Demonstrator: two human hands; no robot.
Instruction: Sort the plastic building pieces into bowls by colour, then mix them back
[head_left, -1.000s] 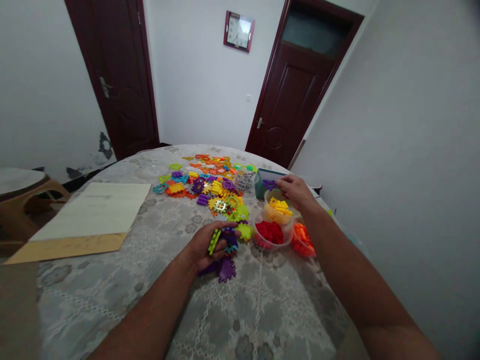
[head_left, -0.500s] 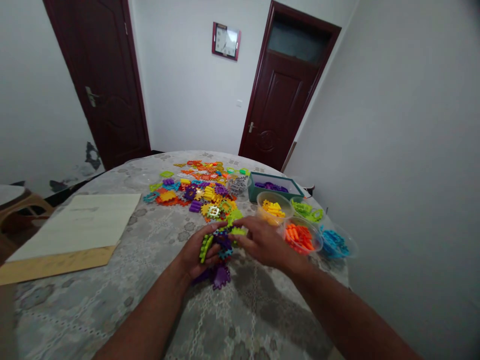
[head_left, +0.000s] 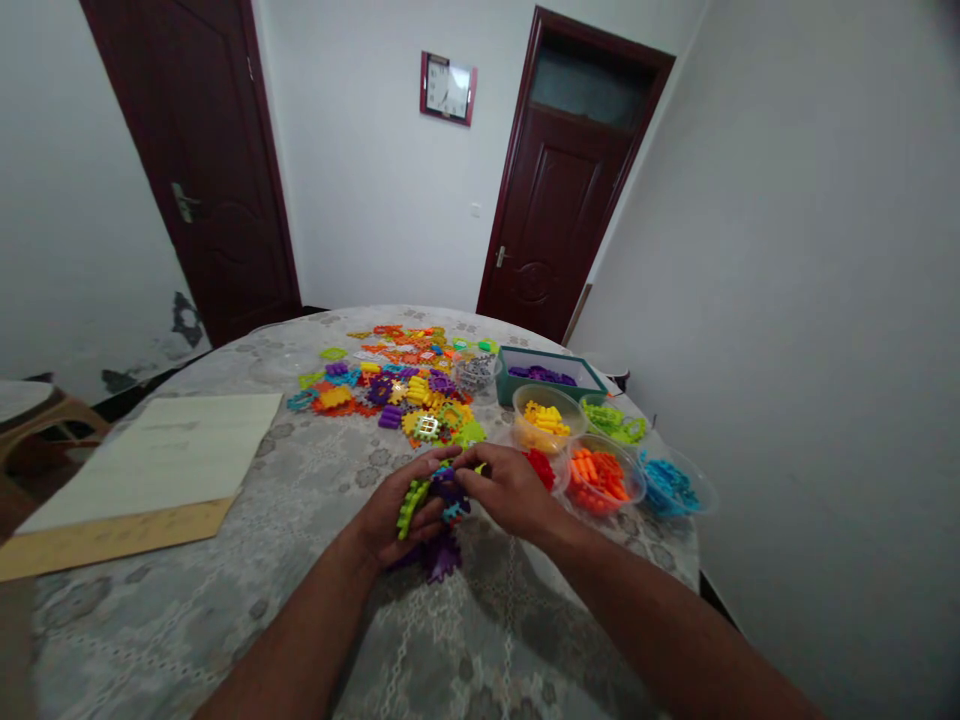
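My left hand (head_left: 394, 505) is closed around a cluster of toothed plastic building pieces. A lime-green piece (head_left: 412, 508) stands on edge against its palm. Purple pieces (head_left: 448, 488) and a light-blue piece (head_left: 454, 512) show between the two hands. With bent fingers, my right hand (head_left: 510, 488) pinches at the cluster's right side, where a bit of a yellow-green piece (head_left: 481, 468) peeks out; the fingers cover most of it. Below the hands, purple toothed pieces (head_left: 442, 558) lie on the table.
Mixed toothed pieces (head_left: 405, 385) are piled beyond my hands on the patterned tablecloth (head_left: 300, 560). To the right stand tubs of yellow (head_left: 547, 420), red (head_left: 541, 468), orange (head_left: 600, 475), green (head_left: 615, 420) and blue pieces (head_left: 667, 485), plus a teal box (head_left: 551, 372). Paper sheets (head_left: 157, 450) lie left.
My right hand has drawn in against the cluster in my left hand, its fingers more bent. The red tub beside it shows more now. My left hand has barely moved.
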